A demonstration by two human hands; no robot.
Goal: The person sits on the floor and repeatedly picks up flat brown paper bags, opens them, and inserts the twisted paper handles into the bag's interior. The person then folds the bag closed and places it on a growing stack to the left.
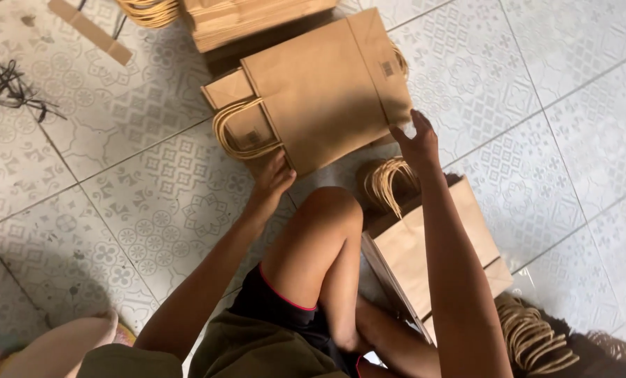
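A flat brown paper bag (327, 91) with twisted paper handles (239, 129) lies on the patterned tile floor in front of my raised knee. My left hand (272, 178) grips its near bottom-left corner, by the handles. Over at the bag's near right corner, my right hand (414, 140) touches the edge with fingers spread. A second stack of brown paper bags (439, 252) with handles leans beside my right leg, under my right forearm.
More folded brown bags (250, 21) are piled at the top of the view. A cardboard strip (89, 31) and a tangle of dark cord (12, 87) lie at the left. A bundle of paper handles (537, 339) sits at the lower right on grey-white floor tiles (551, 119).
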